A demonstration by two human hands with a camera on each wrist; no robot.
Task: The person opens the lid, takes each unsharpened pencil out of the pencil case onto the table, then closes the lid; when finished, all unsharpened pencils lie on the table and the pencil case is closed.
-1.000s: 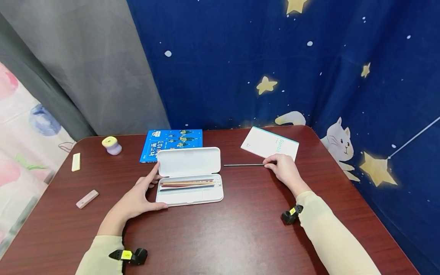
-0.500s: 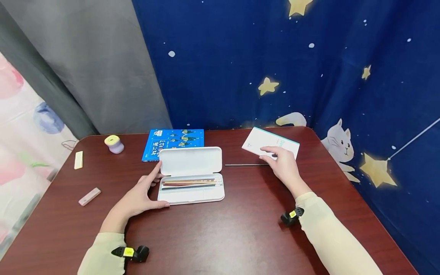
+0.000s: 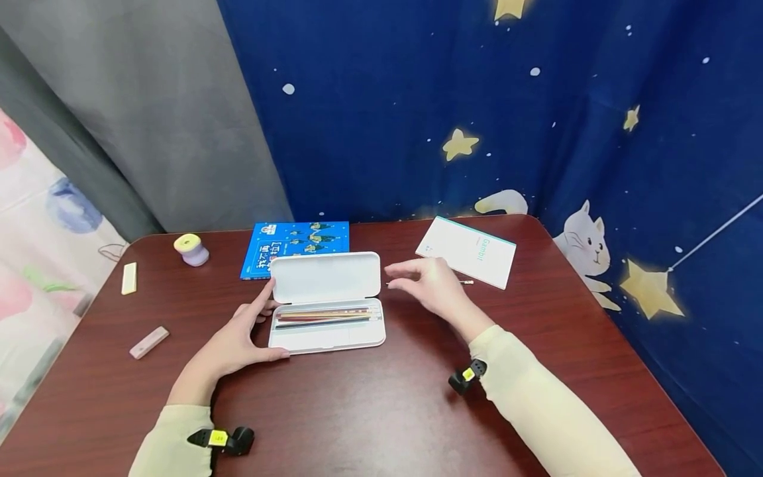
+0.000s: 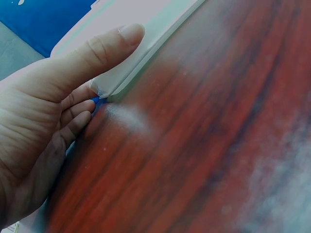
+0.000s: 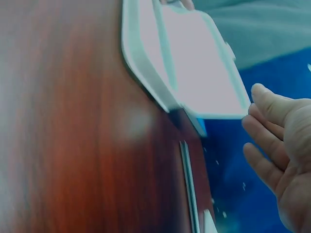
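Observation:
A white pencil case point(image 3: 326, 339) lies on the table with its lid point(image 3: 325, 278) raised. Several pencils point(image 3: 324, 317) lie inside. My left hand point(image 3: 235, 338) holds the case's left end, thumb at the front edge and index finger against the lid's side. Above the table, just right of the lid, is my right hand point(image 3: 432, 281), its fingers extended around nothing. Beneath it lies a single dark pencil point(image 3: 467, 282), mostly hidden by the hand in the head view. The right wrist view shows this pencil point(image 5: 189, 184) lying apart from the fingers.
Behind the case lies a blue book point(image 3: 298, 242), partly covered by the lid. A white notebook point(image 3: 477, 252) is at the back right. On the left are a yellow-topped lilac container point(image 3: 192, 250), a pale yellow block point(image 3: 129, 278) and a pink block point(image 3: 150, 342).
My right hand has let go of the dark pencil's right end, lifted, and moved left toward the lid. The pencil stays on the table. My left hand stays on the case.

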